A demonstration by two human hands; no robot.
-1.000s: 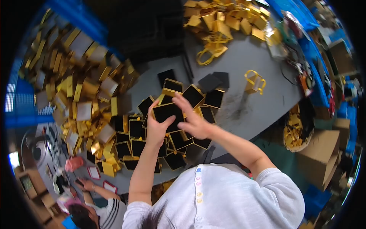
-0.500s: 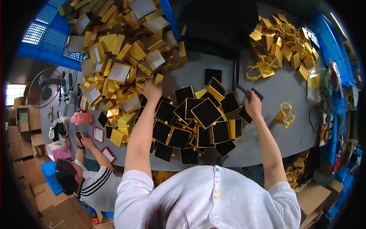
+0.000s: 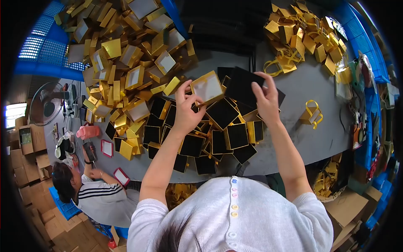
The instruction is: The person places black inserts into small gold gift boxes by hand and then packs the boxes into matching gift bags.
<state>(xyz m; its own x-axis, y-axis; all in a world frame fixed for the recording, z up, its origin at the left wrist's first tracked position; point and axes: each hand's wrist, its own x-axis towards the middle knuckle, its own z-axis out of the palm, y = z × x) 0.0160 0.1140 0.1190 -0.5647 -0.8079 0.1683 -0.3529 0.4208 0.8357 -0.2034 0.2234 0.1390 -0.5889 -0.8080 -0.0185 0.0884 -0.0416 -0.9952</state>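
Note:
My left hand [image 3: 187, 108] grips the left side of an open gold box [image 3: 208, 87] whose pale inside faces up. Close to that box, my right hand [image 3: 267, 95] holds a flat black square pad [image 3: 242, 86], thumb and fingers closed on its right part. The pad is tilted and slightly smeared by motion. Below both hands lies a heap of gold-edged boxes with black faces [image 3: 239, 135]. Left of my left hand spreads a large pile of gold boxes [image 3: 112, 48], several with pale insides showing.
Gold boxes with yellow ribbon handles [image 3: 297, 44] are heaped at the back right; one ribboned box [image 3: 310, 116] stands alone nearer. A co-worker [image 3: 98, 193] sits at the left by a pink bottle [image 3: 88, 132] and a fan [image 3: 44, 103]. Blue crates [image 3: 50, 42] border the table.
My left hand has come from the gold pile to the middle, bringing a box. My right hand has raised the black pad towards it. The co-worker's hands have moved apart.

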